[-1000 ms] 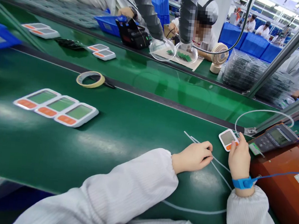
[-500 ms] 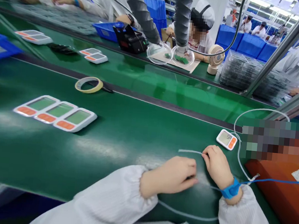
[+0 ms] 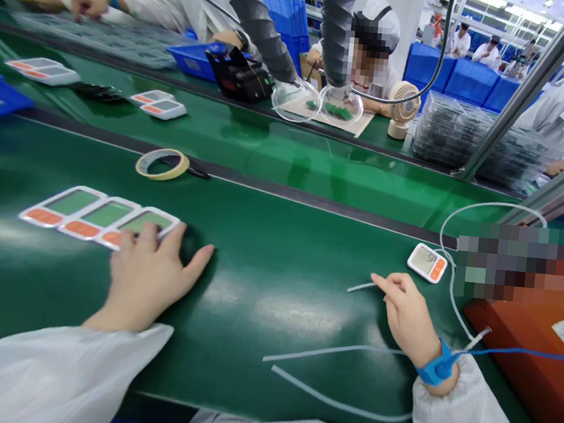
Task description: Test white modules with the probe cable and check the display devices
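On green belt, left hand [image 3: 148,278] touches white device [image 3: 143,226].

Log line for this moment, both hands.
left hand: open, flat on nearest white green-screened device | right hand: pinching thin white plastic tube | nearby: small white orange-buttoned meter, yellow tape roll

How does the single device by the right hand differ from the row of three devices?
The single device shows characters on its screen; the row of three devices has blank green screens. The left hand touches the row's end; the right hand is apart from the single device. All are white with orange ends.
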`<move>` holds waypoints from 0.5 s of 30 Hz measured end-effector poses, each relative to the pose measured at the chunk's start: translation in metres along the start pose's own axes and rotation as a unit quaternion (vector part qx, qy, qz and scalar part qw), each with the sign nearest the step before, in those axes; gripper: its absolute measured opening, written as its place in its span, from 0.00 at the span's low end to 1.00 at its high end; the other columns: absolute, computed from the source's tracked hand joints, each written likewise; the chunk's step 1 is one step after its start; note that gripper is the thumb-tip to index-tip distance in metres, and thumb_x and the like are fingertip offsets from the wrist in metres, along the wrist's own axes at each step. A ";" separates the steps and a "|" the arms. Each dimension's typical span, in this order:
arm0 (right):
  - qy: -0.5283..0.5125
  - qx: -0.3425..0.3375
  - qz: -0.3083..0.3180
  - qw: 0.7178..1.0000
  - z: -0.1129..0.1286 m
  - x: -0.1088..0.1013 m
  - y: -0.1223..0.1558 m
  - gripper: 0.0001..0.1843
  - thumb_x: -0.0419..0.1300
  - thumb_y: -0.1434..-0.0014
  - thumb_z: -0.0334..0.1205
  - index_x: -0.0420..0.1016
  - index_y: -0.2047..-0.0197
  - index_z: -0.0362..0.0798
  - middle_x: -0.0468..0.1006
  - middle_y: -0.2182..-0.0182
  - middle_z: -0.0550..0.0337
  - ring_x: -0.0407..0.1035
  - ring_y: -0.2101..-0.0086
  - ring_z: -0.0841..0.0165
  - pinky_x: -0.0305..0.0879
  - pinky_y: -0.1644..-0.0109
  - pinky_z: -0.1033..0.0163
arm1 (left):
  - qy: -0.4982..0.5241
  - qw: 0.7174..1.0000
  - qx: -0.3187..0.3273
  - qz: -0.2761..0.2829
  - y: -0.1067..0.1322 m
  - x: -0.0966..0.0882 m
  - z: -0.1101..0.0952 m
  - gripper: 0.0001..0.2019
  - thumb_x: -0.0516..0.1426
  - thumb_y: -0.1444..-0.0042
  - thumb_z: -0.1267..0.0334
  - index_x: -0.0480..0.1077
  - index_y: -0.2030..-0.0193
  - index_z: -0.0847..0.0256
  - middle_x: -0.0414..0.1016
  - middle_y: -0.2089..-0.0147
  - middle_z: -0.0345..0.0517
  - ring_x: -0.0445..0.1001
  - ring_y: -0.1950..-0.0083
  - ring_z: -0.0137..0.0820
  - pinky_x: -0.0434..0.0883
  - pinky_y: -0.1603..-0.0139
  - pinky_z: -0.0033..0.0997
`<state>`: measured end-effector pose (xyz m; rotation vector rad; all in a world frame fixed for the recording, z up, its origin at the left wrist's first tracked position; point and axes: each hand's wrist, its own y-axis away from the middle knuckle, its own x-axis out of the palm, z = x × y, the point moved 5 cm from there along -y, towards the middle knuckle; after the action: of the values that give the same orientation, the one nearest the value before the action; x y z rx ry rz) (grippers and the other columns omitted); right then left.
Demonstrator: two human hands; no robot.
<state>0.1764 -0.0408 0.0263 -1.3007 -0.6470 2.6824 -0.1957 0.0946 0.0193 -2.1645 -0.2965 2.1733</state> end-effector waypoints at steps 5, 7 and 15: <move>0.018 0.011 -0.024 0.999 -0.001 -0.003 0.002 0.13 0.52 0.32 0.36 0.78 0.53 0.48 0.74 0.62 0.54 0.73 0.65 0.67 0.71 0.60 0.64 | 0.058 0.996 0.067 -0.025 0.010 -0.004 -0.032 0.29 0.45 0.37 0.48 0.58 0.35 0.63 0.65 0.37 0.63 0.63 0.37 0.53 0.64 0.41 0.52; 0.029 0.017 -0.035 0.999 0.000 -0.006 0.002 0.11 0.55 0.32 0.41 0.78 0.58 0.48 0.75 0.64 0.55 0.72 0.66 0.67 0.70 0.62 0.64 | 0.068 0.996 0.054 -0.010 0.003 -0.003 -0.044 0.28 0.47 0.38 0.46 0.62 0.37 0.61 0.61 0.34 0.65 0.61 0.37 0.58 0.64 0.44 0.56; 0.009 0.033 -0.116 0.993 0.003 -0.023 0.002 0.12 0.54 0.30 0.41 0.78 0.58 0.48 0.81 0.64 0.55 0.76 0.64 0.65 0.72 0.58 0.61 | 0.539 0.809 0.101 0.211 -0.007 0.004 -0.152 0.37 0.55 0.45 0.44 0.56 0.32 0.61 0.72 0.47 0.53 0.73 0.54 0.40 0.70 0.49 0.44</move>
<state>0.1885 -0.0493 0.0437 -1.1540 -0.6563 2.4810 -0.0446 0.1159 0.0176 -3.0356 0.4971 0.6548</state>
